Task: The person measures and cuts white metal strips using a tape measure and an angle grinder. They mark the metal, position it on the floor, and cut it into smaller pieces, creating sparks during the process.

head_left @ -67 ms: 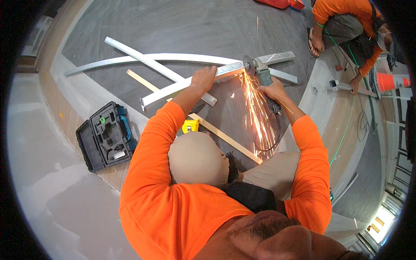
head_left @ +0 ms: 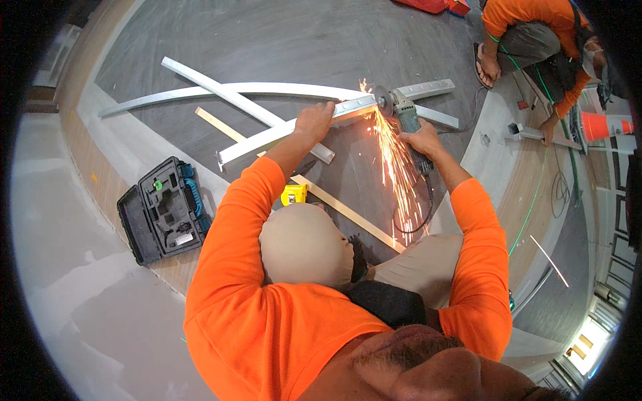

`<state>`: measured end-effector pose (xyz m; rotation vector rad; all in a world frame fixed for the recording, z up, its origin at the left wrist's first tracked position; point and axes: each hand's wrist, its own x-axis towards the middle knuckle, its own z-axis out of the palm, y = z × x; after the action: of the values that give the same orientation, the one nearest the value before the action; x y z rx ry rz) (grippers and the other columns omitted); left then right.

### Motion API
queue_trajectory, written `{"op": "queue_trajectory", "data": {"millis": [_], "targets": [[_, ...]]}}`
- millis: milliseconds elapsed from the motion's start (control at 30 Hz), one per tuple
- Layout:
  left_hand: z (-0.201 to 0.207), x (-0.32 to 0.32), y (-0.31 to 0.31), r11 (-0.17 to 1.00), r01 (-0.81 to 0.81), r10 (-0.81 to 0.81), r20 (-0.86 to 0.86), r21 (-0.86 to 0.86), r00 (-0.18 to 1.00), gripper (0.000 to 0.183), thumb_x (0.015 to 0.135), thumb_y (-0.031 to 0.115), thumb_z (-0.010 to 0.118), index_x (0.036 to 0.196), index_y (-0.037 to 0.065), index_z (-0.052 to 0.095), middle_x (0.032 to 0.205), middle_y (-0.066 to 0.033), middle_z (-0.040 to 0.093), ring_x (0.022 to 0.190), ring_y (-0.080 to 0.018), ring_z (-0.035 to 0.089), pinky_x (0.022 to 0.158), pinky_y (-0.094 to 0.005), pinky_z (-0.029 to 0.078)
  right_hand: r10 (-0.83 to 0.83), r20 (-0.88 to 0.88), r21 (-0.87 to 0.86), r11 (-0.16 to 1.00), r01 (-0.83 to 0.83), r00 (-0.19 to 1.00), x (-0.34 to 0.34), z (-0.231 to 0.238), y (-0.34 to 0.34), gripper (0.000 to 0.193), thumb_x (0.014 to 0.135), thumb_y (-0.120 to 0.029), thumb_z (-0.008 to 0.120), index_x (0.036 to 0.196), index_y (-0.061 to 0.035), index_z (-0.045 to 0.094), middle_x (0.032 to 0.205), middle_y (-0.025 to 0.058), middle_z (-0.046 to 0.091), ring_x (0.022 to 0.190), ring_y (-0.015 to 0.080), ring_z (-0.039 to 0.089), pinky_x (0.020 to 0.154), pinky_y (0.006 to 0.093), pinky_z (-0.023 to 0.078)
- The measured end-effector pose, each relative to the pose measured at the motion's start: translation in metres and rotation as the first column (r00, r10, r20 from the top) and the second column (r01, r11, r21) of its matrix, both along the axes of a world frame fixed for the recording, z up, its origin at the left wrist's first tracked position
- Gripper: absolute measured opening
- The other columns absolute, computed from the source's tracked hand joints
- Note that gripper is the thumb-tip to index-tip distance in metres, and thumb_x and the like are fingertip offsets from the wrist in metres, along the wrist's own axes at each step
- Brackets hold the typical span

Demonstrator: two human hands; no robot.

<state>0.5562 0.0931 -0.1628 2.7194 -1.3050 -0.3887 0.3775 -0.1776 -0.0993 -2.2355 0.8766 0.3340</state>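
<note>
My right hand (head_left: 422, 138) is closed round the body of an angle grinder (head_left: 406, 115). Its disc (head_left: 384, 100) meets the right end of a silvery metal channel (head_left: 267, 138), and a stream of orange sparks (head_left: 396, 175) sprays down toward my legs. My left hand (head_left: 314, 123) grips that channel a little left of the disc. Beneath it, another metal channel (head_left: 204, 83) lies slantwise across a long metal strip (head_left: 267, 88), which looks curved in this view. The inner side of the held channel is mostly hidden.
A yellow tape measure (head_left: 293, 194) lies by my knee, near a wooden strip (head_left: 354, 217). At left sits an opened tool case (head_left: 164, 212). A co-worker in orange (head_left: 535, 40) crouches at upper right, a hand on another metal piece (head_left: 528, 132), beside an orange cone (head_left: 595, 125).
The spark pattern has shifted, with a small burst now above the disc and a streak at far right. My hands, the grinder and the channel look unmoved.
</note>
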Motion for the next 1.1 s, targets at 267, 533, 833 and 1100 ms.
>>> {"op": "queue_trajectory", "data": {"millis": [267, 533, 833, 1100], "targets": [[-0.004, 0.0, -0.003, 1.0, 0.005, -0.004, 0.035, -0.021, 0.999, 0.024, 0.095, 0.016, 0.053, 0.116, 0.006, 0.049, 0.102, -0.0196, 0.066, 0.092, -0.0371, 0.07, 0.074, -0.0471, 0.058, -0.009, 0.025, 0.016, 1.0, 0.009, 1.0, -0.001, -0.016, -0.01, 0.068, 0.062, -0.034, 0.082, 0.12, -0.0005, 0.066, 0.113, 0.0215, 0.07, 0.104, 0.0341, 0.068, 0.093, 0.0402, 0.051], [0.004, -0.001, 0.0, 0.999, 0.013, -0.012, 0.018, -0.038, 1.0, 0.025, 0.095, 0.015, 0.053, 0.118, 0.006, 0.049, 0.105, -0.0199, 0.066, 0.092, -0.0376, 0.07, 0.075, -0.0472, 0.058, -0.026, 0.039, 0.019, 0.999, 0.026, 0.999, 0.001, -0.012, -0.006, 0.069, 0.061, -0.035, 0.082, 0.119, -0.0006, 0.066, 0.113, 0.0218, 0.07, 0.103, 0.034, 0.069, 0.092, 0.0401, 0.052], [0.002, -0.001, 0.001, 1.0, 0.01, -0.01, 0.013, -0.014, 1.0, 0.026, 0.094, 0.013, 0.055, 0.117, 0.005, 0.049, 0.105, -0.0199, 0.065, 0.092, -0.0378, 0.07, 0.076, -0.0471, 0.057, -0.021, 0.038, 0.085, 0.996, 0.017, 0.999, 0.006, -0.009, -0.006, 0.068, 0.059, -0.037, 0.082, 0.115, -0.0009, 0.068, 0.11, 0.0206, 0.071, 0.1, 0.0329, 0.069, 0.09, 0.0393, 0.053], [0.006, -0.001, -0.002, 0.999, 0.002, -0.002, 0.02, -0.036, 1.0, 0.025, 0.094, 0.012, 0.054, 0.117, 0.005, 0.049, 0.103, -0.02, 0.066, 0.092, -0.0374, 0.07, 0.075, -0.047, 0.057, -0.031, 0.034, 0.011, 0.999, 0.03, 0.999, 0.005, -0.027, -0.013, 0.07, 0.059, -0.034, 0.083, 0.117, 0.0004, 0.066, 0.112, 0.0218, 0.07, 0.101, 0.0339, 0.069, 0.092, 0.0393, 0.052]]}}
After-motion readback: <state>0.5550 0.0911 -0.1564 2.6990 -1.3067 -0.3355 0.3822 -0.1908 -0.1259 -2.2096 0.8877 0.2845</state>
